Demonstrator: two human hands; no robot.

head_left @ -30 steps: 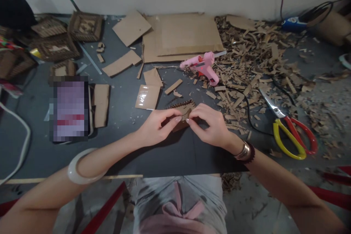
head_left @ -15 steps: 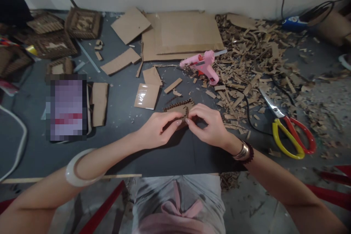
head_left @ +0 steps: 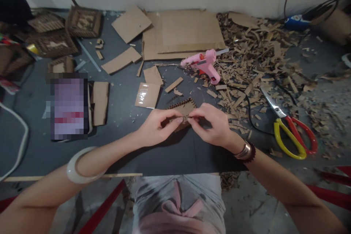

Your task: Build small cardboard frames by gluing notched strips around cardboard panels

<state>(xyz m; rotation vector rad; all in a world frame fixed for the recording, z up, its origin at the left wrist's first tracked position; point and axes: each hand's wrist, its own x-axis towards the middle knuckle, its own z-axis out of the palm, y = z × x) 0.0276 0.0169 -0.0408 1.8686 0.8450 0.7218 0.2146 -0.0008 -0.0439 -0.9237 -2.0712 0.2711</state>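
Observation:
A small cardboard piece [head_left: 184, 109] with a ridged, corrugated strip along its far edge lies at the front middle of the table, partly hidden by my fingers. My left hand [head_left: 161, 125] pinches a thin cardboard strip [head_left: 185, 117] at the near side of that piece. From the other side my right hand [head_left: 210, 124] pinches the same strip, thumb and forefinger closed on it. The fingertips of both hands almost meet. Beyond them a pink glue gun [head_left: 204, 64] lies on its side.
Scissors [head_left: 285, 128] with yellow and red handles lie at right, near a heap of cardboard scraps [head_left: 263, 51]. A phone [head_left: 70, 108] with a blurred screen lies left. Ridged cardboard boxes [head_left: 83, 22] stand back left; flat cardboard sheets [head_left: 189, 33] lie at the back.
The strip between my fingertips stood up a moment ago and now lies lower, along the near side of the cardboard piece. My right hand has shifted slightly right.

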